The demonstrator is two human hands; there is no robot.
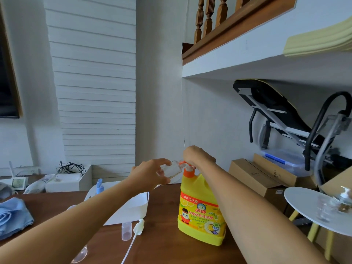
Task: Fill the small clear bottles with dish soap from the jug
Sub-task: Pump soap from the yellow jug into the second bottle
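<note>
A yellow dish soap jug (200,212) with an orange pump top (187,169) stands on the brown table (163,242). My left hand (150,172) grips a small clear bottle (172,169), tilted, with its mouth at the pump's spout. My right hand (198,156) rests on top of the pump head, fingers curled over it. A white pump cap with its long tube (136,233) and a small clear cap (126,231) lie on the table in front of the jug.
A white tub (133,208) holding a blue-topped bottle (99,185) stands left of the jug. A blue cloth (13,216) lies at the far left. A round white side table (304,204) at the right carries more small bottles (341,201). Cardboard boxes (255,174) stand behind.
</note>
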